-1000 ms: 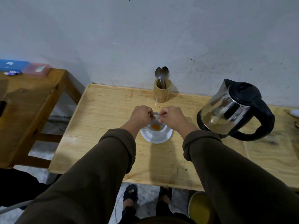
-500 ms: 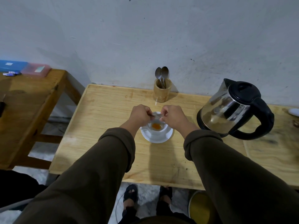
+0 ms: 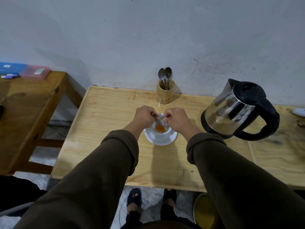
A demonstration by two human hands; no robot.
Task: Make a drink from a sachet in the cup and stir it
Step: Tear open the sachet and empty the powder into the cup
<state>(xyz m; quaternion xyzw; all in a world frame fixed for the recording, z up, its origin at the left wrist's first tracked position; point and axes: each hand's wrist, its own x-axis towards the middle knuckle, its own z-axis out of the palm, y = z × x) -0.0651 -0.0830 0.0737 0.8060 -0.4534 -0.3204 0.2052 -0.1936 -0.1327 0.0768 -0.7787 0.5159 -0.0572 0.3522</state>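
**Sachet being held over the cup by both hands**

Sachet (image 3: 158, 117) is hanging between the two hands directly above the white cup (image 3: 162, 128), and the person's fingers are pinching it at both ends — the left hand (image 3: 144, 116) is gripping the left end, the right hand (image 3: 176, 119) the right end. Orange powder (image 3: 160, 128) is lying in a small heap at the bottom of the cup. The cup is sitting on a white saucer (image 3: 160, 140), which is resting near the middle of the pale wooden bench (image 3: 105, 116).

Behind the cup, near the wall, a wooden holder (image 3: 165, 95) is standing upright with two metal spoons (image 3: 165, 75) sticking out of it, bowls up. To the right, well apart from the saucer, a steel electric kettle (image 3: 237, 111) with a black lid and handle is standing on the bench, its lid closed. Both forearms are reaching in from below in dark olive sleeves (image 3: 92, 171) — cuffs pushed back from the wrists.
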